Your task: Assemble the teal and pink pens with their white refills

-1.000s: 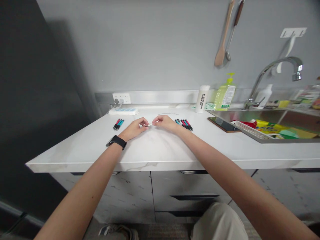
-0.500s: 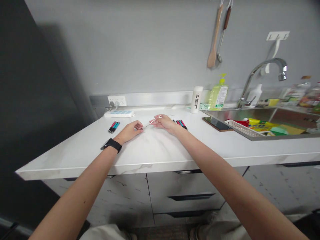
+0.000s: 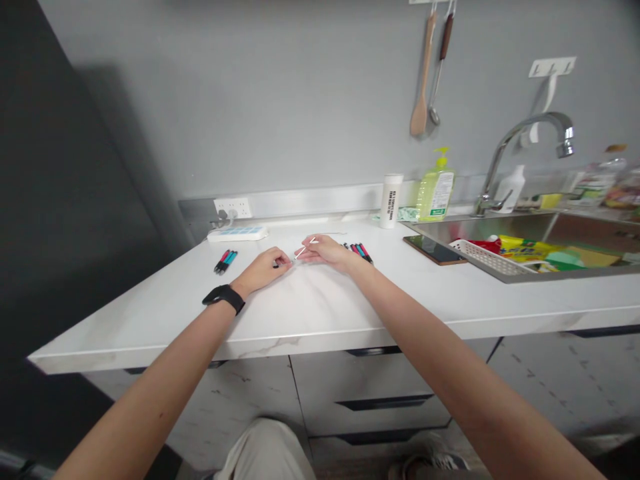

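Note:
A thin white pen (image 3: 301, 252) lies between the fingers of my right hand (image 3: 327, 252), held slantwise just above the counter. Its lower end meets the fingertips of my left hand (image 3: 265, 268), which wears a black watch on the wrist. Those left fingers are pinched around a small dark piece (image 3: 276, 267), too small to name for certain. Left of my hands lie several pens (image 3: 227, 261) in red, blue and black. Beyond my right wrist is another row of pens (image 3: 361, 252), partly hidden by my forearm.
A power strip (image 3: 237, 233) sits at the back left. To the right stand a white cylindrical container (image 3: 391, 201), a yellow-green pump bottle (image 3: 436, 190) and a phone (image 3: 434, 249). Beyond is a sink (image 3: 505, 279) with a white basket (image 3: 487, 259) and a faucet (image 3: 500, 157).
My hands have come closer together, so the pen's lower end now reaches my left fingertips. The view has shifted slightly, and a knee now shows below the counter.

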The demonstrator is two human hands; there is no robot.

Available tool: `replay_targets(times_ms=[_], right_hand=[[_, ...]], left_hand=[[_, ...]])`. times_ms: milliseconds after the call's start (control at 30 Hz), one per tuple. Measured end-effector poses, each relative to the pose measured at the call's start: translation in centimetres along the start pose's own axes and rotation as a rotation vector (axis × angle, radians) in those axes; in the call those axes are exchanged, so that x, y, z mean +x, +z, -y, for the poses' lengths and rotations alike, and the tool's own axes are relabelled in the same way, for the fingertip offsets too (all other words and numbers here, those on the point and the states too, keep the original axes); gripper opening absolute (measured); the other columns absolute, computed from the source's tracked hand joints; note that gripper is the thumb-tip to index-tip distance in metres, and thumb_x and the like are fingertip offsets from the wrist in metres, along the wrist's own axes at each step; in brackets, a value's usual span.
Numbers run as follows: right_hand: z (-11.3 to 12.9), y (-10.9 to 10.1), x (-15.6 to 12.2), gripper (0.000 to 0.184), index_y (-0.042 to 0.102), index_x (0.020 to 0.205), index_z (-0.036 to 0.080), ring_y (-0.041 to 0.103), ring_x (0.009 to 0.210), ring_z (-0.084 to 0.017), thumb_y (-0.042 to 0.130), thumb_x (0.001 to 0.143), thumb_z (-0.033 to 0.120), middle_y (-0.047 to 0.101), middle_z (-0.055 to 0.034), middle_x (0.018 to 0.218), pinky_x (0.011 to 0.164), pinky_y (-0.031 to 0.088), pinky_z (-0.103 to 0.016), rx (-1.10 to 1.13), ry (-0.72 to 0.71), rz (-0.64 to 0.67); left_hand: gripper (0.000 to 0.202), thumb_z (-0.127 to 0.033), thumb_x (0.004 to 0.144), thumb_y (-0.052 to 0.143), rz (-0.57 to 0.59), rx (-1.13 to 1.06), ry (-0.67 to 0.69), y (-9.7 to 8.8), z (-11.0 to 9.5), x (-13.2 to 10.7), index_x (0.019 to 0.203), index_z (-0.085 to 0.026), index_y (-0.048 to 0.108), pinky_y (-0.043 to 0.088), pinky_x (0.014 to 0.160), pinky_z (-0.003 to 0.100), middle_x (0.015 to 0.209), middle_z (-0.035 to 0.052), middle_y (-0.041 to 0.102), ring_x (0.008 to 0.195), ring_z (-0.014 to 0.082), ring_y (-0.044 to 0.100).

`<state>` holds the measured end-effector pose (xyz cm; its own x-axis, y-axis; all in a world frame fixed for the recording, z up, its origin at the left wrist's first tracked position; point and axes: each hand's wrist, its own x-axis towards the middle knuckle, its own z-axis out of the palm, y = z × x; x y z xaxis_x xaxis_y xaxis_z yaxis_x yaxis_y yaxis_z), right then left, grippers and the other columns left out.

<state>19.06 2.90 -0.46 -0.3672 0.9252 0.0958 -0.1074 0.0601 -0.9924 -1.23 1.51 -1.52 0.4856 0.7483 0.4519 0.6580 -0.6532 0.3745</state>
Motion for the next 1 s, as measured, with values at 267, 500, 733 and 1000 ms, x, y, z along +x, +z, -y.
replay_targets(times_ms=[267, 500, 733, 1000], right_hand=[[-0.3, -0.2, 0.2, 0.014, 0.053, 0.083, 0.016, 0.069, 0.074, -0.010, 0.054, 0.080, 0.003, 0.073, -0.0061, 0.084, 0.074, 0.054, -0.022, -0.019, -0.039, 0.030], [-0.3, -0.1, 0.3, 0.013, 0.054, 0.082, 0.017, 0.068, 0.073, -0.010, 0.056, 0.078, 0.005, 0.073, -0.0054, 0.083, 0.065, 0.050, -0.019, -0.040, -0.074, -0.011], [-0.3, 0.3, 0.3, 0.020, 0.054, 0.089, 0.017, 0.066, 0.072, -0.011, 0.060, 0.072, 0.011, 0.073, -0.0076, 0.091, 0.057, 0.046, -0.019, -0.131, -0.077, -0.071], [0.2, -1.3, 0.8, 0.044, 0.035, 0.111, 0.021, 0.059, 0.058, -0.008, 0.051, 0.073, 0.006, 0.064, 0.0047, 0.069, 0.054, 0.044, -0.017, -0.021, -0.070, -0.426]], left_hand=[[0.014, -0.027, 0.075, 0.051, -0.011, 0.001, -0.022, -0.1, -0.1, 0.0, 0.076, -0.018, 0.061, 0.047, 0.077, 0.030, 0.082, 0.0032, 0.060, 0.075, 0.0159, 0.056], [0.013, -0.025, 0.074, 0.049, -0.025, 0.001, -0.027, -0.4, -0.1, -0.4, 0.076, -0.018, 0.059, 0.046, 0.075, 0.029, 0.082, 0.0033, 0.060, 0.076, 0.0159, 0.056], [0.013, -0.023, 0.074, 0.048, -0.022, -0.005, -0.032, -0.7, -0.9, -0.8, 0.076, -0.018, 0.059, 0.045, 0.075, 0.030, 0.080, 0.0036, 0.059, 0.075, 0.0163, 0.055], [0.009, -0.019, 0.072, 0.049, 0.000, 0.037, -0.065, -0.4, -0.2, -1.0, 0.071, -0.017, 0.057, 0.045, 0.071, 0.029, 0.076, 0.0026, 0.057, 0.069, 0.0149, 0.053]])
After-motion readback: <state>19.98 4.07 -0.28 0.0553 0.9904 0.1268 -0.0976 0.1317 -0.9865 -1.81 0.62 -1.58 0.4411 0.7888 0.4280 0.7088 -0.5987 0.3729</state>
